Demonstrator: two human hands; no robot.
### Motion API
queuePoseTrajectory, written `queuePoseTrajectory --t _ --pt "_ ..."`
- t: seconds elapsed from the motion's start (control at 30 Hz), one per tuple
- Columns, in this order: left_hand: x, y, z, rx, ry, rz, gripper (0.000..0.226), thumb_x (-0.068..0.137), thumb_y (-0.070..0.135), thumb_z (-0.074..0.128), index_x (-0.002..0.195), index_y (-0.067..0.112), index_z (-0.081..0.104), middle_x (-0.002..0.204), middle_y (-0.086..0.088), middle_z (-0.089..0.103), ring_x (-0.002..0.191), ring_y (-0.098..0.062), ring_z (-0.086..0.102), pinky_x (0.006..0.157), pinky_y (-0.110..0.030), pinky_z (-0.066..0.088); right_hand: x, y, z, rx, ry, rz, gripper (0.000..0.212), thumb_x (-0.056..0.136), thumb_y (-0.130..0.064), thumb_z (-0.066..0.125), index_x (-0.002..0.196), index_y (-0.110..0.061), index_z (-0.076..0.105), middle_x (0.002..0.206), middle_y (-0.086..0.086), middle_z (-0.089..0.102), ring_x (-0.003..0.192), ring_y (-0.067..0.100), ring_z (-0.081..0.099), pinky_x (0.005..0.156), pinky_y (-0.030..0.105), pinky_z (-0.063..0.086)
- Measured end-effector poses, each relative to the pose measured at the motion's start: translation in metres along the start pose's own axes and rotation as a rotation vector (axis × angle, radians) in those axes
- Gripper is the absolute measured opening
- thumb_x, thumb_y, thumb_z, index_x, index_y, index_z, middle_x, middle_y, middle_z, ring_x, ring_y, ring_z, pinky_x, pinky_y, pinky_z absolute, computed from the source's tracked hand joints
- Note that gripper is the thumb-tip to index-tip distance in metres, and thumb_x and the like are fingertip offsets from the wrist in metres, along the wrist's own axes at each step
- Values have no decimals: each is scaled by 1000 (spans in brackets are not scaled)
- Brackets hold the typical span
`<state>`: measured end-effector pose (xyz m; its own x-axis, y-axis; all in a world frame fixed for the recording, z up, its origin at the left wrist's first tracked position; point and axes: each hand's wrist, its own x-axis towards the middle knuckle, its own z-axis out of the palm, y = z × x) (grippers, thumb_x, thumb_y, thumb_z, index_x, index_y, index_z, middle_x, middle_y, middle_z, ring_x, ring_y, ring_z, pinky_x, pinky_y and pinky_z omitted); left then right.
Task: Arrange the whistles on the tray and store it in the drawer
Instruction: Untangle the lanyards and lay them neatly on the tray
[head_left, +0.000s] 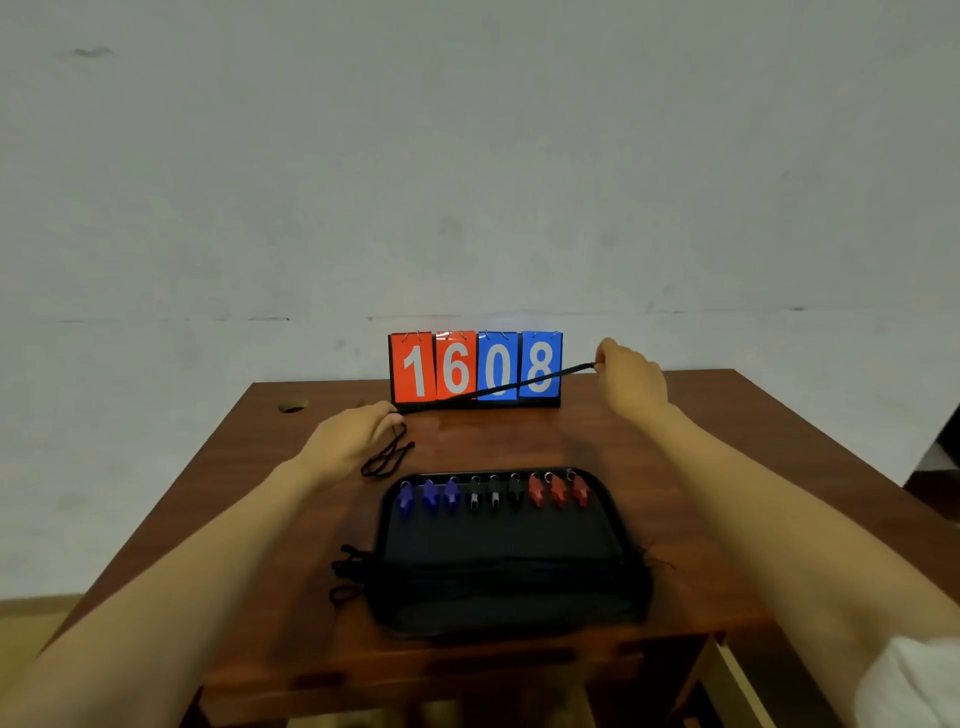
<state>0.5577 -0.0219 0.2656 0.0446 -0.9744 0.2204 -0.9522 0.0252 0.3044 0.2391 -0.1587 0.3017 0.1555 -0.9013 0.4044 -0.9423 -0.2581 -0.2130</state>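
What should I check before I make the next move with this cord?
1. Both ends gripped, left hand and right hand pinching the cord: ok.
2. Cord fully taut: not ok, a loop hangs under the left hand.
3. Nine whistles in one row on the tray: ok.
4. Cord clear of the scoreboard: cannot tell, it crosses in front.
5. All of the cord pile inside the tray: not ok, loops spill over its left side.

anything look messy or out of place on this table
The whistles sit in a tidy blue, black, red row on the tray. Untidy bits: tangled cords spill over the tray's left edge onto the table, and one loose cord is pulled taut between the left hand and right hand.
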Motion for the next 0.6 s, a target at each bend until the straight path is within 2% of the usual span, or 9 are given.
queuePoseTrajectory --t 0.1,0.2,0.27,0.33,0.5,0.6 --pt "-16 -7 9 -124 18 -43 35 102 34 28 121 16 51 111 -3 64 99 -24 60 86 -37 47 -23 18 8 -9 -78 23 17 99 -13 40 109 -6 52 104 14 64 82 29 54 71 35 38" --pt "-29 -9 24 -170 -14 -88 28 103 28 28 118 13 47 100 -6 62 85 -22 56 75 -33 42 -48 32 17 -8 -140 18 18 99 -17 42 109 -8 54 109 13 63 96 32 58 77 38 40" --pt "-38 -9 35 -173 -28 -132 21 102 28 29 108 14 44 89 -6 60 75 -22 54 68 -34 40 -63 37 22 -14 -177 20 18 99 -18 43 109 -9 54 109 12 63 97 31 59 78 38 42" --pt "-45 -9 45 -178 -28 -176 16 102 27 33 98 15 44 84 -6 61 73 -24 55 66 -35 41 -76 40 26 -23 -209 23 17 99 -19 45 108 -9 55 109 11 63 98 31 59 79 39 43" --pt "-61 -11 65 -13 -66 -243 13 95 21 49 85 24 56 98 -4 68 86 -26 62 72 -36 48 -108 53 38 -31 -312 50 16 95 -20 51 103 -10 60 108 11 65 97 31 60 81 40 48" --pt "-69 -9 73 49 -93 -255 15 95 19 49 96 23 63 106 -5 68 94 -29 63 78 -38 49 -125 60 44 -53 -388 56 17 93 -18 53 102 -12 65 104 9 68 95 30 63 82 39 51"
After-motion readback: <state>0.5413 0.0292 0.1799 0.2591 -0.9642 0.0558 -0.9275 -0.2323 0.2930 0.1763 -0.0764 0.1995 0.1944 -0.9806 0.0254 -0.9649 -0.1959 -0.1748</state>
